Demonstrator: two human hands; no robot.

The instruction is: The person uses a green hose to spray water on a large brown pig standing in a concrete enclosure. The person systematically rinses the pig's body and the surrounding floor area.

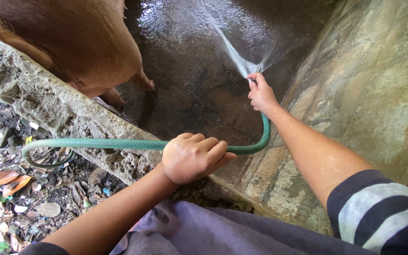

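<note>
The left hand [192, 158] was closed in a full fist around the green hose [119, 144], knuckles up, just above the rough concrete wall [53, 106]. From that grip the hose ran left along the wall's top edge and looped down over the ground outside, where dry leaves [10, 182] and scraps of litter lay. To the right of the fist the hose sagged, curved upward and reached the right hand [262, 94].

The right hand was wrapped tightly about the hose end, with a finger or thumb pressed over the opening; which of the two could not be told. A fan of water [230, 49] sprayed from that point up and to the left across the wet floor [190, 80], which was dark and shining.

A brown-haired animal [86, 42] stood inside the pen at upper left, close against the wall, its feet on the wet floor. A second concrete wall [369, 80] sloped along the right side beside the right forearm. A striped sleeve [383, 210] covered the right upper arm.
</note>
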